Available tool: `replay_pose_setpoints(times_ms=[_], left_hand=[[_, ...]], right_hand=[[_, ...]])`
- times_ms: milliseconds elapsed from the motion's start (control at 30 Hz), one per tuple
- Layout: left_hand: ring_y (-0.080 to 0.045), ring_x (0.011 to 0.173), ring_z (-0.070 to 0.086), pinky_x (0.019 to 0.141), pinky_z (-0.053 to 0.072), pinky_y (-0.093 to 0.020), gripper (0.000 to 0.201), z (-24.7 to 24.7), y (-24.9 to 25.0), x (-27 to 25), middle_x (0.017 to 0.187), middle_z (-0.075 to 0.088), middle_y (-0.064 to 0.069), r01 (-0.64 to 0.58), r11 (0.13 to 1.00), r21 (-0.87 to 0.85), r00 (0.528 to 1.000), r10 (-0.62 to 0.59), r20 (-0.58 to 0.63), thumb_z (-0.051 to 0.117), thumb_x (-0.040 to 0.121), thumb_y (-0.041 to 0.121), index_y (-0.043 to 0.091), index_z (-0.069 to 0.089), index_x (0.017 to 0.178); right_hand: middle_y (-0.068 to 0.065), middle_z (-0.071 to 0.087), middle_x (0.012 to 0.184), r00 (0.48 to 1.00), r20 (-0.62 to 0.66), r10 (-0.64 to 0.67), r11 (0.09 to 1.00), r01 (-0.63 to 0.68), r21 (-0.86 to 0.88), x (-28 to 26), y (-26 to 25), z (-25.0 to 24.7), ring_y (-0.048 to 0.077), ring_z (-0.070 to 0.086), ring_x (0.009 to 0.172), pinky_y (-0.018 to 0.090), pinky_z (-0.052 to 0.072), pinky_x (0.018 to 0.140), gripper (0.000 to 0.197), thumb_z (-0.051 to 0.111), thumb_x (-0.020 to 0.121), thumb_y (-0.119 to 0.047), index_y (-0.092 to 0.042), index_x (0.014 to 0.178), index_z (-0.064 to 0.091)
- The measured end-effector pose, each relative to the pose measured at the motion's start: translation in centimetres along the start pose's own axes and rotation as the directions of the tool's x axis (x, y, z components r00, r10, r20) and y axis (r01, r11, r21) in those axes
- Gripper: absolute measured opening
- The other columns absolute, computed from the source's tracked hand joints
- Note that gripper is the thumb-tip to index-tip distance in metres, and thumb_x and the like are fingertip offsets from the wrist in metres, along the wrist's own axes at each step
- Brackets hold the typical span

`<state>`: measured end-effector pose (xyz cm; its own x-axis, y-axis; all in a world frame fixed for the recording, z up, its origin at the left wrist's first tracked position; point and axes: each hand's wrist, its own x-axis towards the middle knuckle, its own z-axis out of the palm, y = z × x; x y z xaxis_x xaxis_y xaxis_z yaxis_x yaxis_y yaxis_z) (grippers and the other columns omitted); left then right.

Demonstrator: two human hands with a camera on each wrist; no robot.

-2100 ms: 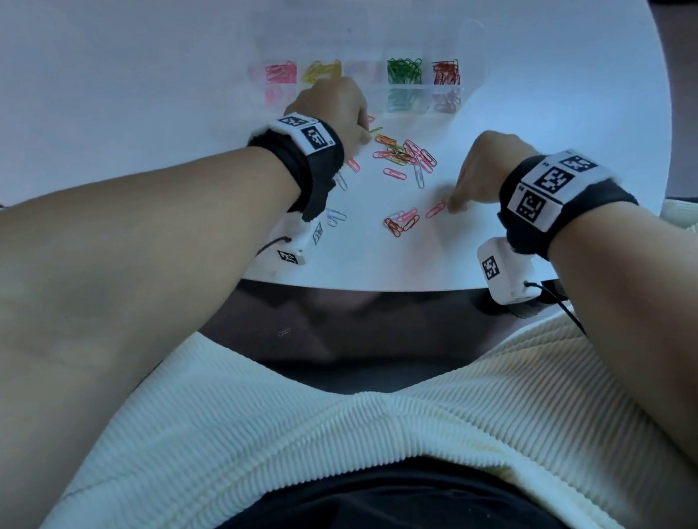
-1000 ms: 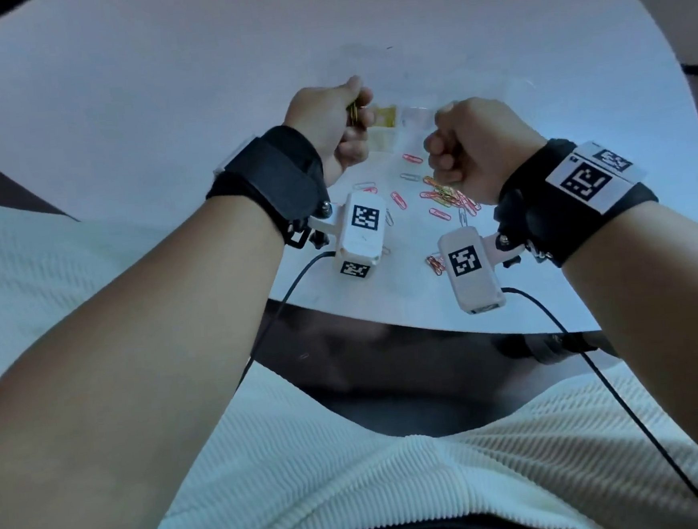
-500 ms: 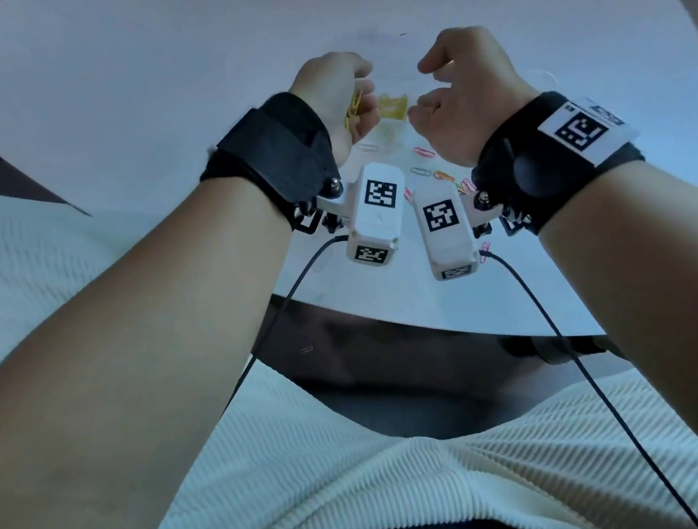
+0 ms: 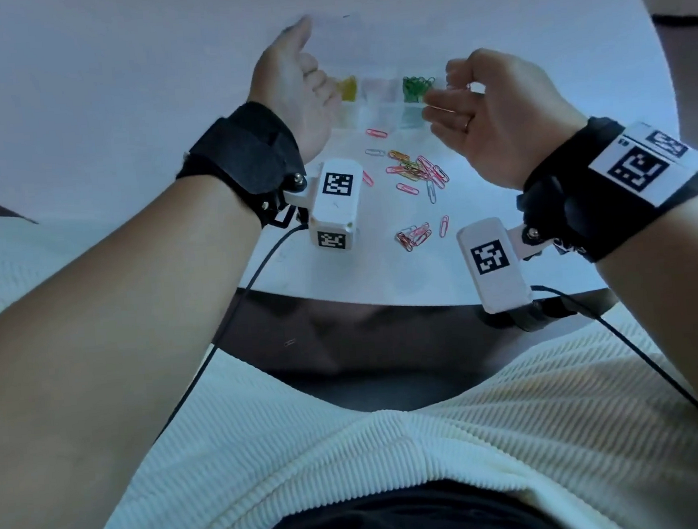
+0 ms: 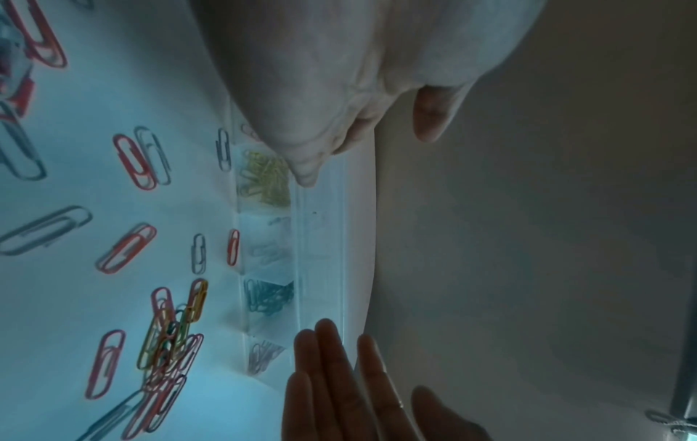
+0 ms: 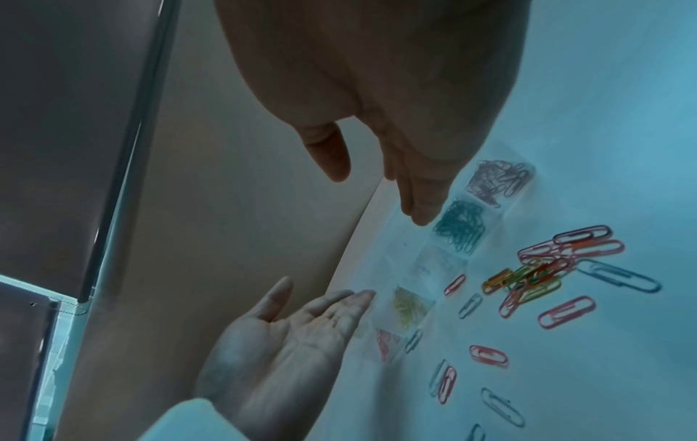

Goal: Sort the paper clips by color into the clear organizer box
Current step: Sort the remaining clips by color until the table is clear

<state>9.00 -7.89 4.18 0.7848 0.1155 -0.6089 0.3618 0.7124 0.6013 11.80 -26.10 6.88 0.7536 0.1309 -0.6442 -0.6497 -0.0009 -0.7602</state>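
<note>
The clear organizer box [image 4: 381, 107] lies on the white table, its compartments holding yellow clips [image 4: 348, 89], green clips [image 4: 417, 87] and other colours [image 6: 498, 179]. My left hand [image 4: 311, 71] hovers over the box's left end, palm turned inward, fingers straight, holding nothing. My right hand [image 4: 446, 87] hovers over the right end with relaxed fingers, also empty. In the right wrist view its fingertips [image 6: 422, 209] hang just above the green clips [image 6: 460, 226]. Loose mixed clips [image 4: 415, 171] lie in front of the box.
A second small heap of pink and red clips [image 4: 414, 234] lies near the table's front edge [image 4: 383, 299]. Single clips [image 6: 488, 355] are scattered to the left of the heap. Wrist camera cables hang over my lap.
Half a second ago my hands were close together, the left pinching a yellow clip. Now they have spread apart and opened, and the left hand holds no clip.
</note>
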Motion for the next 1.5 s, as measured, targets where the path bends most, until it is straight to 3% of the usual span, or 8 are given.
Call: replay_pose_setpoints(times_ms=[133,267,333,433,633,900,1333,1500], left_hand=[[-0.024,0.115,0.059,0.097,0.049,-0.029,0.036,-0.4,0.6,-1.4,0.126,0.060,-0.014,-0.175,0.949,0.262,0.980,0.194,-0.050,0.052,0.097,0.019,0.006,0.053,0.130],[-0.014,0.063,0.062,0.060,0.051,-0.022,0.015,-2.6,0.2,-3.0,0.078,0.069,-0.002,-0.261,0.490,0.832,0.913,0.404,0.049,0.059,0.084,0.004,0.018,0.065,0.088],[-0.012,0.065,0.061,0.064,0.050,-0.020,0.012,-4.0,-0.8,-3.2,0.073,0.067,0.006,-0.181,0.244,0.953,0.922,0.380,0.078,0.064,0.080,0.011,0.022,0.068,0.082],[-0.015,0.080,0.066,0.077,0.053,-0.025,0.007,-5.5,-2.3,-2.4,0.075,0.067,0.008,-0.078,0.058,0.995,0.947,0.315,0.056,0.070,0.077,0.018,0.025,0.068,0.077],[-0.019,0.096,0.059,0.079,0.042,-0.023,0.020,-6.2,-4.4,-1.2,0.106,0.062,-0.001,-0.140,-0.116,0.983,0.934,0.315,0.170,0.063,0.081,0.009,0.018,0.069,0.098],[-0.023,0.116,0.056,0.099,0.041,-0.027,0.035,-5.7,-5.3,-0.2,0.126,0.059,-0.009,-0.276,-0.215,0.937,0.926,0.202,0.319,0.058,0.088,0.004,0.013,0.066,0.121],[-0.022,0.100,0.063,0.084,0.046,-0.024,0.025,-5.4,-6.2,-0.6,0.106,0.070,-0.003,-0.213,-0.207,0.955,0.938,0.228,0.259,0.058,0.088,0.007,0.015,0.069,0.110],[-0.014,0.085,0.062,0.078,0.050,-0.022,0.026,-5.6,-5.7,-1.4,0.094,0.070,0.001,-0.193,-0.030,0.981,0.948,0.253,0.194,0.060,0.082,0.002,0.018,0.073,0.099]], right_hand=[[0.008,0.071,0.094,0.999,0.031,-0.043,0.994,0.046,-0.100,0.1,0.7,0.0,0.022,0.068,0.082,0.029,0.056,0.081,0.017,0.050,0.091,-0.012,-0.012,0.097,0.065],[0.003,0.074,0.083,0.983,0.032,-0.180,0.886,0.177,-0.429,0.5,2.3,-0.2,0.018,0.067,0.067,0.027,0.054,0.062,0.013,0.058,0.090,-0.015,-0.014,0.091,0.071],[0.000,0.073,0.078,0.962,0.048,-0.269,0.748,0.240,-0.619,1.0,3.1,-0.2,0.012,0.063,0.060,0.020,0.052,0.056,0.011,0.063,0.088,-0.016,-0.017,0.085,0.073],[-0.006,0.068,0.070,0.939,0.150,-0.308,0.528,0.300,-0.795,1.3,4.7,0.6,-0.001,0.056,0.051,0.010,0.045,0.049,0.011,0.070,0.087,-0.022,-0.014,0.088,0.077],[0.003,0.073,0.099,0.939,0.149,-0.310,0.437,0.280,-0.855,3.0,7.8,3.2,0.018,0.066,0.093,0.031,0.053,0.088,0.032,0.076,0.083,-0.029,-0.016,0.112,0.071],[0.008,0.070,0.106,0.934,0.123,-0.334,0.289,0.226,-0.930,3.7,8.4,4.5,0.026,0.066,0.096,0.031,0.053,0.085,0.020,0.066,0.088,-0.025,-0.018,0.105,0.071],[0.012,0.059,0.123,0.963,0.118,-0.243,0.171,0.162,-0.972,2.3,9.4,2.4,0.029,0.063,0.096,0.033,0.053,0.082,0.034,0.073,0.080,-0.020,-0.017,0.113,0.064],[0.012,0.065,0.099,0.952,0.205,-0.229,0.014,0.214,-0.977,1.6,10.3,1.9,0.029,0.061,0.093,0.032,0.052,0.077,0.031,0.070,0.080,-0.018,-0.012,0.109,0.061]])
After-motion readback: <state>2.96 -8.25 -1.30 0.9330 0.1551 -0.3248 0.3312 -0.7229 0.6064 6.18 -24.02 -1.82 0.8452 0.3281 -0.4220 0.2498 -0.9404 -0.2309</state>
